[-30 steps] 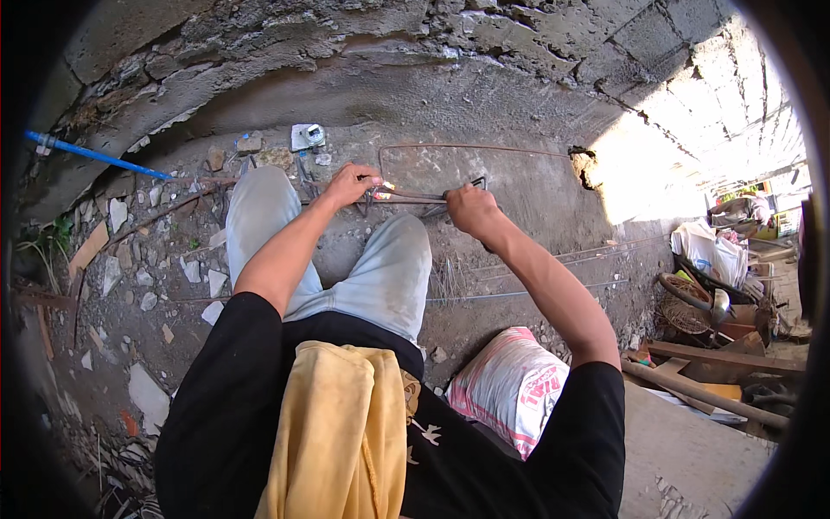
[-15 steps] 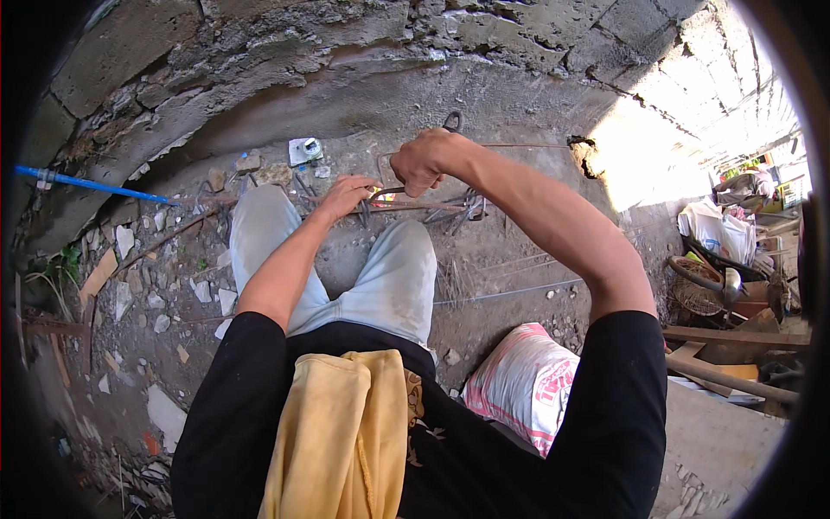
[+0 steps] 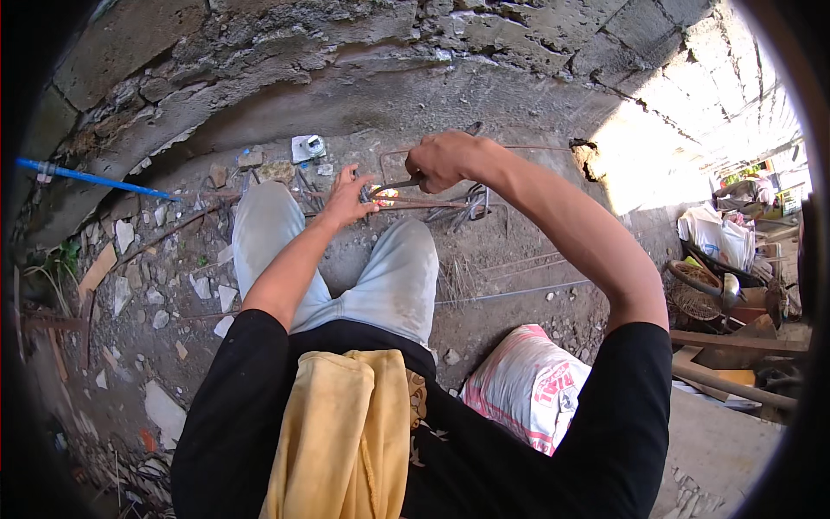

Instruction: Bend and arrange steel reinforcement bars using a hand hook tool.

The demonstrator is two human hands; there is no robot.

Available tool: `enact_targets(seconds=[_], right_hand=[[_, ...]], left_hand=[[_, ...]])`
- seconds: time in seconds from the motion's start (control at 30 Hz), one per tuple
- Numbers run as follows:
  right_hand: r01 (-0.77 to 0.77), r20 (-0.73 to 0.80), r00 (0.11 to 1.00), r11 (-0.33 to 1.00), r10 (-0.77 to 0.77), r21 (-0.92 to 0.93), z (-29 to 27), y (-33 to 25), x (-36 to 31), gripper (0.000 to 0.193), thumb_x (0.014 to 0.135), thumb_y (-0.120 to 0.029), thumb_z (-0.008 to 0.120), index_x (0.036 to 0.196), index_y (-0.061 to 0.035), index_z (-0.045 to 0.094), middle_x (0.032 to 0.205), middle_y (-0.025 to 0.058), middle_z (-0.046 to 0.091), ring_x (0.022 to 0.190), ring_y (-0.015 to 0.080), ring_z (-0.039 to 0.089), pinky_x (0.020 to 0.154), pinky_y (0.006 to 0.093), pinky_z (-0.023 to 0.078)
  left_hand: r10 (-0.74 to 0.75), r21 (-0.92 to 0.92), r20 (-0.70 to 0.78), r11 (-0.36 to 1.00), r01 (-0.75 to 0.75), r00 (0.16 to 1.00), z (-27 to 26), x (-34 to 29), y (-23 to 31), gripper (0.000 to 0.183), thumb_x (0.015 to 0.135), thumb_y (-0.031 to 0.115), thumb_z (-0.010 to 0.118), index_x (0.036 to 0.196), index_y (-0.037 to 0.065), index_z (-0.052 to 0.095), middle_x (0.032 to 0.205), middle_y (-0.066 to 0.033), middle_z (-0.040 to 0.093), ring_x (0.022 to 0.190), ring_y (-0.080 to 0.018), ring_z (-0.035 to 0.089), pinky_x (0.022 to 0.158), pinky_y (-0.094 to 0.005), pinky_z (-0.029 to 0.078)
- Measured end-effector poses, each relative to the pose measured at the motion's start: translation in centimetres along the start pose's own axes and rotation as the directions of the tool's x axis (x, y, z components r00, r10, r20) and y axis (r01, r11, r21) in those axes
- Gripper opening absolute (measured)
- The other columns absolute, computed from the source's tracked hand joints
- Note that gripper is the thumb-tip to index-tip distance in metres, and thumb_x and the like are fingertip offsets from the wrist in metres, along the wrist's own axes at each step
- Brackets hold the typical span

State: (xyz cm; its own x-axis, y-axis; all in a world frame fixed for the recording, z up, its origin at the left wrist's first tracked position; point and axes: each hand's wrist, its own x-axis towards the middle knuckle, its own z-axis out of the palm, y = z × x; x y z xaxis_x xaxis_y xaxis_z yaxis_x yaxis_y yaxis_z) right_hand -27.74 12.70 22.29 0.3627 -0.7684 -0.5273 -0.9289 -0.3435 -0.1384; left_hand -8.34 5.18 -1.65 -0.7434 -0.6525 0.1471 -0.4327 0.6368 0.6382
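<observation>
My right hand [image 3: 439, 162] is closed round a dark, slim metal hand tool [image 3: 398, 184]. One end of the tool points left toward my other hand, and the other end sticks out above my knuckles. My left hand [image 3: 344, 199] curves its thumb and fingers round thin steel rebar [image 3: 415, 203] beside the tool's tip. The exact contact is too small to make out. The rusty bars run across in front of my knees, with bent dark rebar ties [image 3: 474, 204] at their right end. A small red and yellow piece [image 3: 386, 198] shows behind the bars.
A rough block wall [image 3: 380, 95] rises close ahead. Stone rubble [image 3: 160, 294] covers the ground at left, near a blue pipe [image 3: 104, 182]. A white and pink sack [image 3: 523, 389] lies right of me. Piled scrap [image 3: 735, 285] stands further right. A square grey-white object [image 3: 308, 149] sits by the wall.
My left hand has turned, its fingers now raised and wider apart at the bars. My right hand has shifted slightly right, and the tool's upper end has swung right.
</observation>
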Motion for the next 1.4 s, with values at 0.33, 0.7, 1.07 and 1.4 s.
enact_targets(seconds=[0.33, 0.7, 1.07, 1.4], right_hand=[[-0.011, -0.433, 0.873, 0.877, -0.226, -0.480, 4.9, -1.4, -5.0, 0.019, 0.084, -0.016, 0.052, 0.098, -0.0079, 0.062, 0.095, 0.0089, 0.058, 0.098, 0.0236, 0.056, 0.086, 0.0361, 0.042], [-0.026, -0.508, 0.817, 0.864, -0.271, -0.503, 6.5, -2.3, -4.8, 0.020, 0.083, -0.021, 0.055, 0.096, -0.0072, 0.062, 0.087, 0.0079, 0.058, 0.086, 0.0224, 0.060, 0.078, 0.0337, 0.046], [-0.130, -0.484, 0.875, 0.958, -0.011, -0.256, 5.8, -2.4, -3.8, 0.022, 0.081, -0.023, 0.059, 0.095, -0.0056, 0.059, 0.083, 0.0115, 0.062, 0.074, 0.0311, 0.066, 0.061, 0.0425, 0.055], [-0.081, -0.471, 0.880, 0.958, -0.062, -0.276, 5.7, -2.9, -4.7, 0.020, 0.087, -0.022, 0.056, 0.101, -0.0072, 0.060, 0.082, 0.0112, 0.059, 0.078, 0.0295, 0.063, 0.068, 0.0406, 0.052]], left_hand=[[0.034, -0.086, 0.104, 0.996, -0.025, 0.994, -1.3, 0.3, 1.2, 0.057, 0.072, 0.008, 0.077, 0.125, 0.020, 0.060, 0.152, -0.0195, 0.026, 0.131, -0.0375, 0.042, 0.106, -0.0404, 0.040], [0.066, -0.085, 0.084, 0.995, -0.059, 0.994, 0.4, 0.3, -1.5, 0.054, 0.073, 0.011, 0.078, 0.122, 0.028, 0.063, 0.151, -0.0189, 0.028, 0.129, -0.0369, 0.044, 0.105, -0.0393, 0.040], [0.030, 0.099, 0.188, 0.994, -0.049, 0.982, -1.0, 0.9, -1.6, 0.107, 0.067, 0.028, 0.083, 0.151, 0.016, 0.018, 0.132, -0.0281, 0.048, 0.118, -0.0421, 0.052, 0.100, -0.0439, 0.043], [-0.196, 0.133, 0.281, 0.977, 0.164, 0.939, -2.1, 2.3, -0.1, 0.119, 0.059, 0.036, 0.087, 0.150, 0.006, 0.015, 0.109, -0.0280, 0.062, 0.101, -0.0420, 0.061, 0.092, -0.0441, 0.048]])
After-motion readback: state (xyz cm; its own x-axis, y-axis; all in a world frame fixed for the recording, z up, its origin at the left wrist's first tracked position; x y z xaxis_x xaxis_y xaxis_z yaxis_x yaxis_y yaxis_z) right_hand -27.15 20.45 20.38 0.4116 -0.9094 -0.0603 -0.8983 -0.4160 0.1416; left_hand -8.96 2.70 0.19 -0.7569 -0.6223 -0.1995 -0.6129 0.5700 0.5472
